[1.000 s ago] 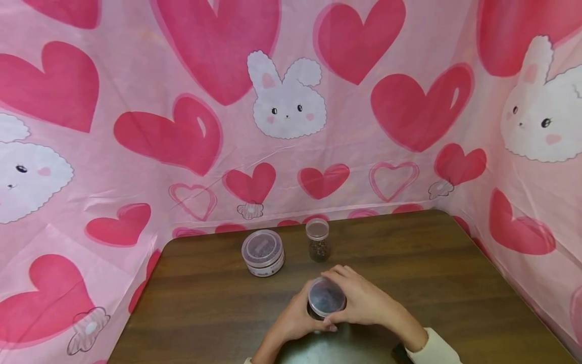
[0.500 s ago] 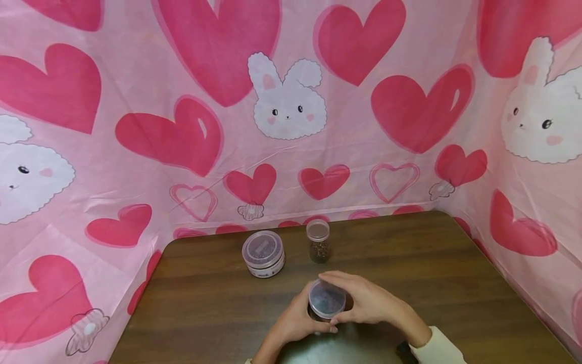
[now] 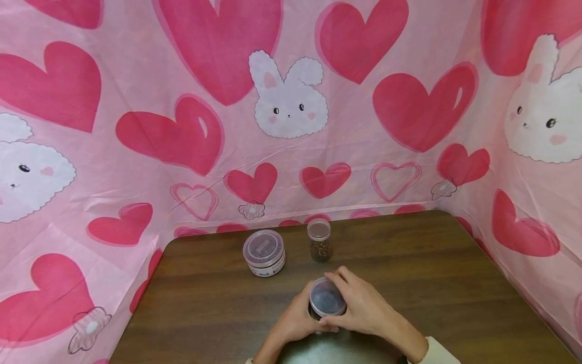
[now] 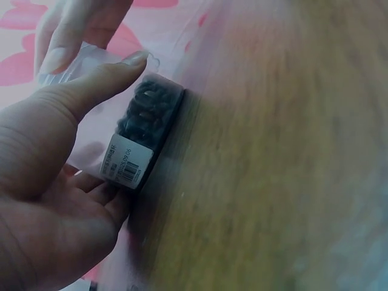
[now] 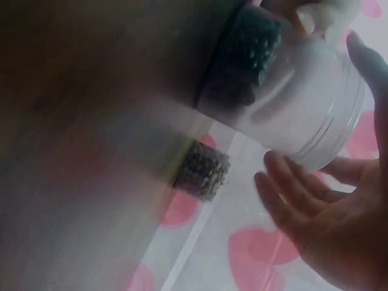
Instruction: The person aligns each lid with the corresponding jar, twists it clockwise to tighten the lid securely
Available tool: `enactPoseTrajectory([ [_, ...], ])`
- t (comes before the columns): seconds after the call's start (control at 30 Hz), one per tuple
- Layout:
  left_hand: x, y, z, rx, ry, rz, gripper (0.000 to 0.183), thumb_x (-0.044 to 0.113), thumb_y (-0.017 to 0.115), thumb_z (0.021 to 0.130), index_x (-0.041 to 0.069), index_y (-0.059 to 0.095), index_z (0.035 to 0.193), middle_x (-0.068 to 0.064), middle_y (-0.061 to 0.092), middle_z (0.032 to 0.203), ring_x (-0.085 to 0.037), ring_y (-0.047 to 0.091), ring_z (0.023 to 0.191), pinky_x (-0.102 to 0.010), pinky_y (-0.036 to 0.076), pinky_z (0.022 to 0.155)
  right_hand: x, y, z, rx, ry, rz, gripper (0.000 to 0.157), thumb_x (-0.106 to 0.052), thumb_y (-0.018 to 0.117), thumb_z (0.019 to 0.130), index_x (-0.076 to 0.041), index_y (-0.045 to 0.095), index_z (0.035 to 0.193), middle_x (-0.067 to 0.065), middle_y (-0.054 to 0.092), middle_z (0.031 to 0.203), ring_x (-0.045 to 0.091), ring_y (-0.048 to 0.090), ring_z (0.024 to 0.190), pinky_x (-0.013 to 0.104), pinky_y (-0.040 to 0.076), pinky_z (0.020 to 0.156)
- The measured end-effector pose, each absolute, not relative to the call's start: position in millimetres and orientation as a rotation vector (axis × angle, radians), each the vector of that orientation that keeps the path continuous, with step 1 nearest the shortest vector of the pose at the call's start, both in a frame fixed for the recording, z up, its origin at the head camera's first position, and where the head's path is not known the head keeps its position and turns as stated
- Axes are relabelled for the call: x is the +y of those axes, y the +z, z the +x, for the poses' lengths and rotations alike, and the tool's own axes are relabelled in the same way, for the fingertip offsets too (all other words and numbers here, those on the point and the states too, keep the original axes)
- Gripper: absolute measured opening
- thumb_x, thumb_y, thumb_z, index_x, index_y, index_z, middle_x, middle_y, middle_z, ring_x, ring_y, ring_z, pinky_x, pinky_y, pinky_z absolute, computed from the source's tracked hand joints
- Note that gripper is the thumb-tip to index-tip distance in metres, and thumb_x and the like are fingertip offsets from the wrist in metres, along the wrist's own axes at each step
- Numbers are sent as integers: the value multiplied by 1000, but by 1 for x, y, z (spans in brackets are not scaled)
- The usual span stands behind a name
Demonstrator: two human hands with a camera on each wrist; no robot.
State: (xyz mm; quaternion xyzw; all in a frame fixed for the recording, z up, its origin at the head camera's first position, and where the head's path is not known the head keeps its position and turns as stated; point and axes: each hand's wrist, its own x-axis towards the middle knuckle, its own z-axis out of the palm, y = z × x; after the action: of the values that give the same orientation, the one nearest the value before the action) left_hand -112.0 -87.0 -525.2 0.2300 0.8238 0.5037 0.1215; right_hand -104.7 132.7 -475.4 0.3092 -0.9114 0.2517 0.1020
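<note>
So the left hand (image 3: 300,316) is wrapped round the body of the jar (image 5: 297,85), and the right hand (image 3: 364,303) has thumb and fingers gripping the rim of its lid (image 3: 328,297). I'd guess it's pretty light: just a layer of dark beans (image 4: 148,106) at the bottom. Looks like stiff clear plastic, smooth enough to slip, probably not fragile, though hard squeezing might flex the walls. I'd hold it low near the beans and take the lid by its edge. It's upright, long axis vertical, lid end up, label (image 4: 129,160) facing the left wrist camera. It's on the table (image 3: 204,313), nearer the person than the vial (image 3: 320,247); the tub (image 3: 264,258) is left of the vial.
</note>
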Motion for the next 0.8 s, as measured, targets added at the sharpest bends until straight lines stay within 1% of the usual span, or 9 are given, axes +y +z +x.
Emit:
enactPoseTrajectory([
  [0.07, -87, -525, -112, 2398, 1474, 680, 101, 38, 98, 73, 32, 39, 155, 4, 62, 146, -12, 60, 131, -34, 49, 110, 133, -474, -103, -2712, 738, 916, 96, -75, 77, 79, -8, 58, 144, -3, 60, 123, 6, 63, 101, 31, 60, 85],
  [0.17, -87, -525, -112, 2381, 1486, 688, 100, 37, 97, 74, 32, 39, 156, 5, 62, 146, -11, 60, 130, -32, 48, 110, 138, -470, -105, -2774, 863, 979, 98, -67, 82, 81, -10, 49, 154, 3, 59, 143, 17, 66, 120, 41, 59, 98],
  [0.23, -87, -525, -112, 2371, 1496, 687, 101, 37, 98, 74, 32, 39, 156, 5, 62, 145, -10, 60, 130, -31, 48, 110, 144, -468, -108, -2804, 968, 1044, 99, -59, 85, 81, -15, 43, 159, 6, 53, 156, 25, 62, 133, 47, 56, 106],
  [0.3, -86, -525, -111, 2363, 1509, 683, 101, 38, 98, 73, 32, 39, 155, 6, 63, 144, -9, 60, 129, -30, 48, 110, 148, -467, -113, -2809, 1051, 1104, 98, -54, 87, 82, -20, 41, 161, 5, 50, 161, 28, 57, 141, 48, 52, 112],
  [0.37, -85, -525, -111, 2358, 1520, 679, 102, 38, 99, 72, 33, 40, 154, 7, 64, 142, -9, 61, 127, -29, 47, 110, 151, -468, -116, -2784, 1089, 1156, 96, -52, 88, 81, -22, 43, 160, 4, 51, 161, 28, 57, 142, 46, 50, 114],
  [0.47, -85, -525, -110, 2352, 1535, 685, 101, 37, 99, 71, 34, 41, 153, 7, 64, 141, -8, 61, 126, -29, 47, 109, 152, -471, -119, -2743, 1115, 1189, 93, -52, 88, 81, -22, 47, 158, 3, 55, 158, 26, 59, 140, 43, 51, 114],
  [0.67, -86, -523, -110, 2374, 1526, 701, 101, 38, 99, 72, 32, 40, 155, 6, 64, 143, -9, 61, 127, -29, 48, 109, 150, -478, -118, -2617, 1111, 1194, 90, -50, 90, 79, -17, 52, 154, 7, 60, 152, 27, 64, 133, 42, 55, 109],
  [0.73, -86, -523, -110, 2389, 1513, 693, 101, 39, 99, 72, 33, 41, 155, 7, 64, 143, -8, 61, 126, -30, 48, 109, 148, -480, -117, -2589, 1101, 1162, 89, -49, 91, 79, -14, 55, 152, 8, 62, 149, 25, 66, 130, 41, 57, 106],
  [0.8, -87, -522, -110, 2403, 1500, 685, 101, 40, 99, 72, 34, 41, 154, 7, 64, 142, -8, 61, 125, -30, 49, 108, 144, -481, -113, -2575, 1052, 1103, 86, -52, 90, 79, -12, 58, 148, 6, 64, 145, 22, 68, 125, 40, 59, 102],
])
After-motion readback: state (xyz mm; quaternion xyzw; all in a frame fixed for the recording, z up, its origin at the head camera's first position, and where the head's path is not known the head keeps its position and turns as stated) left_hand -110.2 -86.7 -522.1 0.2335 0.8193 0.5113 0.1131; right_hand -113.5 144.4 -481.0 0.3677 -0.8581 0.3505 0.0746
